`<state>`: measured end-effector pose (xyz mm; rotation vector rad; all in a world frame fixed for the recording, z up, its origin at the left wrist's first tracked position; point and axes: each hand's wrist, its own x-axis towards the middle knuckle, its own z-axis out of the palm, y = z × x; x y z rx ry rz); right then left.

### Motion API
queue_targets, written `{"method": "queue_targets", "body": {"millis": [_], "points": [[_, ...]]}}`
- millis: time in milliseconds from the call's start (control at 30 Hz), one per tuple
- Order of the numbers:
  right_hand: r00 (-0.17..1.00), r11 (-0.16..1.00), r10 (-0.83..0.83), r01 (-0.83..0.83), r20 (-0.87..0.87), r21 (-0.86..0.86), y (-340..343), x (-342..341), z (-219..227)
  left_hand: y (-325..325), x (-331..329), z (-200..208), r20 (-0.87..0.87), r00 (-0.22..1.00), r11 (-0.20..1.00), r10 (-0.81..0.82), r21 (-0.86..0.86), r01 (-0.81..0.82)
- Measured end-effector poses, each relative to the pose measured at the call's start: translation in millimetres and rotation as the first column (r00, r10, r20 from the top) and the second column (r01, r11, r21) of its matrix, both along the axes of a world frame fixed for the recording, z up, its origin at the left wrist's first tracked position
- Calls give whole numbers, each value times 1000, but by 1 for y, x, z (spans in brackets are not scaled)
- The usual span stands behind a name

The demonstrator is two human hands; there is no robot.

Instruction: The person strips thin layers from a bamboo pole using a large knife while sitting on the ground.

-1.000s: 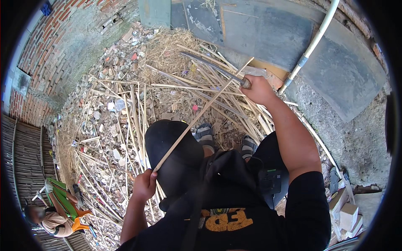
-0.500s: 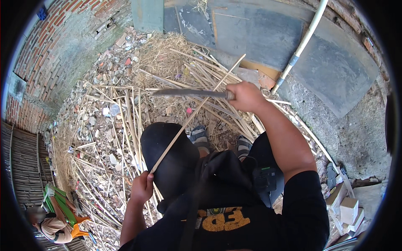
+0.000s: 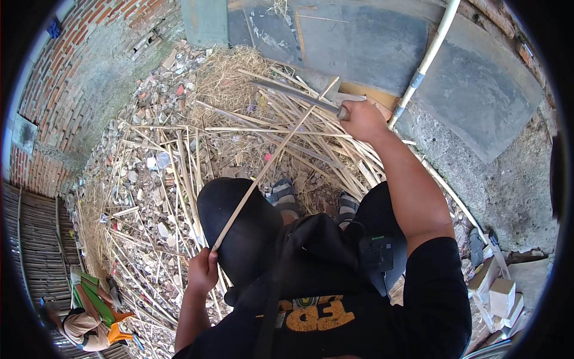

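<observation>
Loose sticks [image 3: 342, 157] lay left of the right grip [image 3: 363, 121]. Long pale stick [image 3: 274, 163] ran from the left grip [image 3: 203, 272], pinching its near end, to just left of the right grip. Right grip was closed round the handle of the long blade [image 3: 293, 94], which pointed left.

A brick wall [image 3: 72, 66] stands at upper left, a pale pipe [image 3: 434, 42] slants across grey panels [image 3: 379, 45] at right
</observation>
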<state>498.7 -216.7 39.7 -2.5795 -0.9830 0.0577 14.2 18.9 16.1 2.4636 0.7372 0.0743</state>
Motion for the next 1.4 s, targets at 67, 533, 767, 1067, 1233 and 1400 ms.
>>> {"method": "queue_targets", "body": {"millis": [67,533,767,1067,1233,1400], "points": [[998,998,63,-63,-1,-12,3,-11,2,-2,1,4,0,1000,999,3,37,-3],[999,995,43,-43,-1,87,-9,15,-9,-2,1,7,22,1000,1000,18,2,-18],[974,972,226,-226,-7,-58,6,-20,23,-3,-5,-2,3,998,998,57,8,-57],[998,987,28,-20,-54,157,-10,9,11,-1,-3,-3,0,999,998,51,48,-51],[975,977,212,-212,62,-7,-1,-4,12,-3,-3,-7,33,999,997,35,65,-37],[993,970,-117,116,-9,213,-5,31,-20,-7,-4,-8,17,998,989,61,133,-62]]}}
